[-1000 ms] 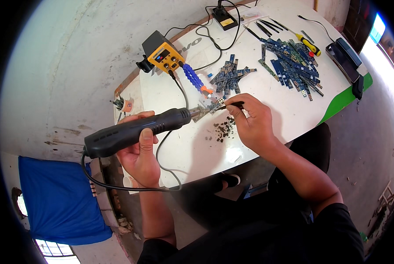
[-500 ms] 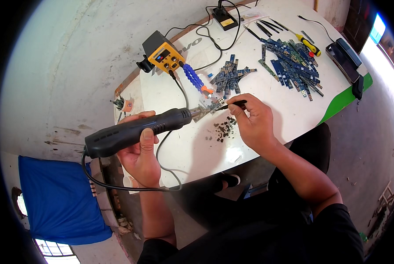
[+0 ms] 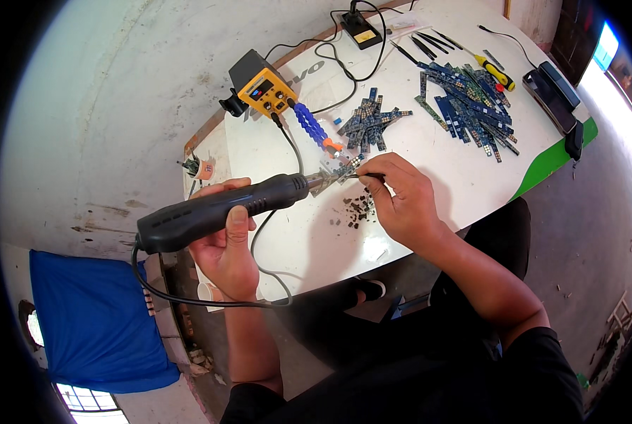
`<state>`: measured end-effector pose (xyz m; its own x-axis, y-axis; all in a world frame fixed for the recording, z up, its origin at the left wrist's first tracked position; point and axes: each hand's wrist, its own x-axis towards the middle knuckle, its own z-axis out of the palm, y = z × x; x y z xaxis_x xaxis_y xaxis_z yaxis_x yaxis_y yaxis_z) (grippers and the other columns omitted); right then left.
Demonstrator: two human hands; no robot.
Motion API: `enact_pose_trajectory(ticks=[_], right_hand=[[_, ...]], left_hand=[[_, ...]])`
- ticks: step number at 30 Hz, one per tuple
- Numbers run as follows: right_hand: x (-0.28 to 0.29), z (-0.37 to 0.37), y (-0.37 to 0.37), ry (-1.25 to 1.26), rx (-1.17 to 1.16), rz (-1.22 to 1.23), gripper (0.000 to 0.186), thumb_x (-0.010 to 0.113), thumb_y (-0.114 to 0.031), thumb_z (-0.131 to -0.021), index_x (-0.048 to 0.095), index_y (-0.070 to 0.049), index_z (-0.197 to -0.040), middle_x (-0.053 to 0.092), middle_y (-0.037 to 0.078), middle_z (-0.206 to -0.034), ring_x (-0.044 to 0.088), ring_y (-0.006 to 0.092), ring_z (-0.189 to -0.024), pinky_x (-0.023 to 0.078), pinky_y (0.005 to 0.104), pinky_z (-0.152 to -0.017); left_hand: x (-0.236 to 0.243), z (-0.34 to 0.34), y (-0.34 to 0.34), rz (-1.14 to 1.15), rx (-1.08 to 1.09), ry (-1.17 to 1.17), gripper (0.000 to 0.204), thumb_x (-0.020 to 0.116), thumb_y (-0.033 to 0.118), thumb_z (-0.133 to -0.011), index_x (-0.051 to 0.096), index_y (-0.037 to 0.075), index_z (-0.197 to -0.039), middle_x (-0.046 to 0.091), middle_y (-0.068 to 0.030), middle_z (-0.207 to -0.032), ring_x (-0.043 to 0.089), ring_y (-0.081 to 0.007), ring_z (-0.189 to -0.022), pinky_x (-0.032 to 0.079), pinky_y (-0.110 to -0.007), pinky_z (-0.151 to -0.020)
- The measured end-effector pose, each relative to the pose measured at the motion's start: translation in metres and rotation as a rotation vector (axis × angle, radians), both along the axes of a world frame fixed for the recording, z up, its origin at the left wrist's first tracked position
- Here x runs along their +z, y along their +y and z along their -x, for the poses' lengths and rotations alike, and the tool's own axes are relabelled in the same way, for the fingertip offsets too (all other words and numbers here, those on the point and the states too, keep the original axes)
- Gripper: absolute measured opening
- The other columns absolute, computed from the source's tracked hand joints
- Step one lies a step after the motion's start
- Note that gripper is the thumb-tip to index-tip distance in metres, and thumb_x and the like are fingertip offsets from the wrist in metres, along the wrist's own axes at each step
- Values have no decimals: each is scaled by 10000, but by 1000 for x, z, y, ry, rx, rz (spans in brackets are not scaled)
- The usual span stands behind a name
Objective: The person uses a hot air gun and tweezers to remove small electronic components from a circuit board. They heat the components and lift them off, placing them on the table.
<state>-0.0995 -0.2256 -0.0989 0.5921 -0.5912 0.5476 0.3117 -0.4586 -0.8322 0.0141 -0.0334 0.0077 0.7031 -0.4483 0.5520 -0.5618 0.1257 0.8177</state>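
Movement from the right hand (image 3: 409, 203); it has slid leftward, pinching a slim dark tool (image 3: 377, 176) closer in to the circuit board (image 3: 355, 162) at the white counter (image 3: 316, 258); that suggests close work right by the metal nozzle (image 3: 317, 181); the forearm (image 3: 482, 272) slants in from lower right; the left hand (image 3: 225, 260) stays wrapped around the black hot-air gun (image 3: 221, 213), aimed toward the board.

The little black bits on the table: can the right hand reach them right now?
Probably yes: the bits lie mostly uncovered beside the right hand, though that hand holds a thin black tool.
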Motion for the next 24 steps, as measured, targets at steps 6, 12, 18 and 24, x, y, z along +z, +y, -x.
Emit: enact_pose_trajectory(ticks=[6, 12, 18, 24], right_hand=[[0, 0, -1, -14, 3, 17, 113, 661, 51, -860, 690, 13, -962, 673, 133, -945, 661, 323, -849, 536, 366, -738], [1, -1, -1, -14, -13, -20, 102, 666, 44, -875, 692, 15, -969, 680, 145, -933, 667, 323, -809, 542, 360, -716], [-7, -4, -1, 4, -25, -185, 90, 660, 23, -910, 694, 10, -992, 695, 136, -915, 673, 251, -758, 530, 315, -684], [-8, -6, 4, 23, 0, -436, 84, 653, -7, -937, 694, 6, -1010, 687, 76, -826, 628, 113, -706, 502, 269, -649]], left_hand=[[1, 0, -1, -17, -4, 6, 344, 694, 84, -949, 534, -1, -1242, 672, -159, -1178, 564, -87, -789, 477, -214, -737], [0, 1, -3, -13, 11, -17, 341, 685, 100, -959, 550, -3, -1254, 677, -187, -1161, 551, -114, -784, 460, -244, -719], [-2, 0, -2, 1, 15, -21, 352, 690, 123, -962, 555, -4, -1262, 681, -198, -1147, 538, -125, -777, 447, -259, -713], [-1, 0, -2, -8, 18, -24, 363, 693, 128, -962, 550, -7, -1267, 682, -197, -1146, 541, -126, -782, 446, -259, -712]])
